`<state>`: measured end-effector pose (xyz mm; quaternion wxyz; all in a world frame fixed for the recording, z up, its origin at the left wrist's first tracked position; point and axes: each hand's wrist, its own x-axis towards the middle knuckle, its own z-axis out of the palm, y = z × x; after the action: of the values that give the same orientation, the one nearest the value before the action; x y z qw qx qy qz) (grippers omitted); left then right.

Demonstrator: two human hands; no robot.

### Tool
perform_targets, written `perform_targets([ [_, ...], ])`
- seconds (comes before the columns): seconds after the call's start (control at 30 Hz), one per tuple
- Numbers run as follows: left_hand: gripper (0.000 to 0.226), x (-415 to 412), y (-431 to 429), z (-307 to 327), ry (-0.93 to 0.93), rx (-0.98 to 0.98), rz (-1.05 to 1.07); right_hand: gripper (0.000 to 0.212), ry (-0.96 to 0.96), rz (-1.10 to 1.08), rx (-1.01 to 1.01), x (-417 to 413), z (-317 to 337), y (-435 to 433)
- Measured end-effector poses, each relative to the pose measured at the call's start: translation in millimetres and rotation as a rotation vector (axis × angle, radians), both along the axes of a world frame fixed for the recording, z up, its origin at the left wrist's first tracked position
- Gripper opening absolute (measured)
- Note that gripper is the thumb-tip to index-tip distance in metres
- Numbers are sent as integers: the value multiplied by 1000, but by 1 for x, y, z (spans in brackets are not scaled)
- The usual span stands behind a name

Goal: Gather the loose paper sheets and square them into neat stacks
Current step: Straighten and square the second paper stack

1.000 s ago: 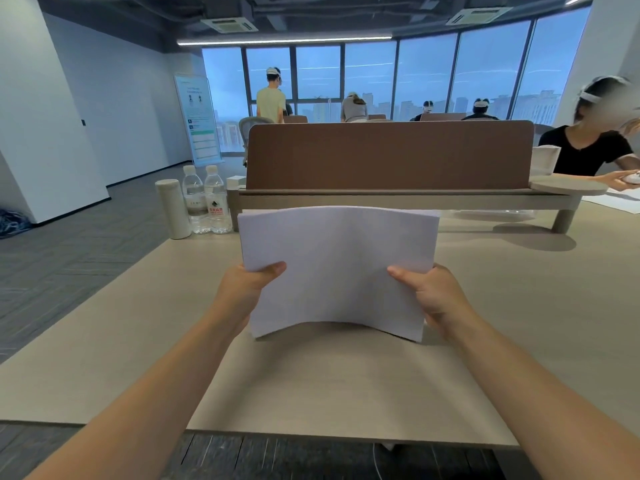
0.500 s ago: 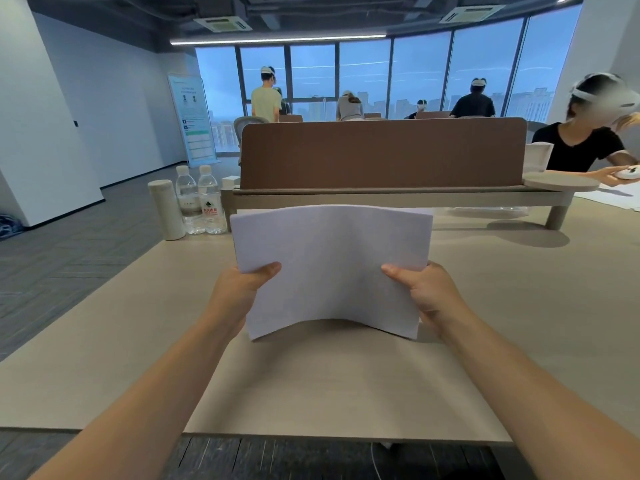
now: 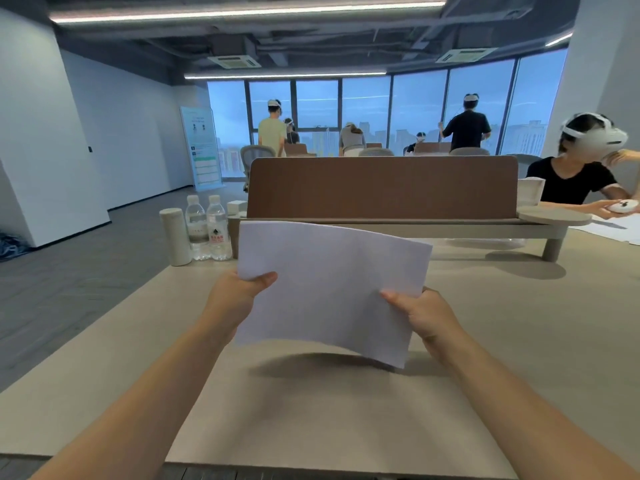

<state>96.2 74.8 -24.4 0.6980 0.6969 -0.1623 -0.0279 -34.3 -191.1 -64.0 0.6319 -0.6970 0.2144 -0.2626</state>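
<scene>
Both hands, left hand (image 3: 239,296) and right hand (image 3: 420,317), pinch paper stack (image 3: 332,289) off table (image 3: 519,341); level it, tap bottom edge down squarely.

We're reaching both bare forearms forward, converging toward the middle. Left hand (image 3: 239,297) is pinching the paper stack (image 3: 332,289) at its left edge, thumb on the near face, fingers hidden behind. Right hand (image 3: 427,318) is gripping the right edge likewise, sitting slightly lower than the left.
</scene>
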Motion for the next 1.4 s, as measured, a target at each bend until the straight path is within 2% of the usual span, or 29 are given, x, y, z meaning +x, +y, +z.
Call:
perform_targets([
  [0.1, 7, -6, 9, 40, -142, 145, 34, 43, -74, -30, -33, -11, 21, 3],
  [0.23, 16, -24, 14, 90, -322, 401, 67, 85, -68, -258, -367, -27, 55, 15],
  [0.33, 21, -42, 9, 117, -462, 639, 80, 86, -74, -214, -648, -30, 77, 35],
  [0.4, 18, -56, 5, 132, -536, 740, 74, 81, -48, -106, -719, -31, 95, 50],
  [0.47, 20, -67, 1, 144, -614, 849, 65, 75, 3, 37, -646, -32, 111, 61],
  [0.57, 31, -82, -3, 156, -734, 941, 72, 48, -6, 237, -460, -34, 115, 65],
  [0.7, 25, -90, -1, 161, -769, 978, 76, 25, -48, 337, -229, -45, 106, 72],
  [0.77, 23, -91, 2, 160, -760, 957, 122, 20, -72, 328, -173, -49, 106, 75],
  [0.87, 39, -81, 11, 153, -684, 886, 236, 14, -99, 252, -142, -54, 105, 71],
  [1.0, 69, -65, 21, 133, -546, 613, 330, 14, -119, 119, -153, -53, 99, 56],
  [1.07, 81, -59, 20, 120, -386, 467, 196, 16, -144, 91, -82, -50, 95, 49],
  [1.17, 99, -53, 13, 92, -12, 203, -181, 16, -183, 94, 51, -43, 91, 44],
  [1.2, 92, -51, 10, 82, 60, 135, -263, 17, -201, 99, 96, -40, 89, 42],
  [1.3, 47, -48, 1, 63, 121, 42, -392, 22, -214, 97, 165, -32, 83, 39],
  [1.4, 34, -43, -7, 53, 126, -21, -379, 30, -195, 97, 182, -27, 75, 35],
])
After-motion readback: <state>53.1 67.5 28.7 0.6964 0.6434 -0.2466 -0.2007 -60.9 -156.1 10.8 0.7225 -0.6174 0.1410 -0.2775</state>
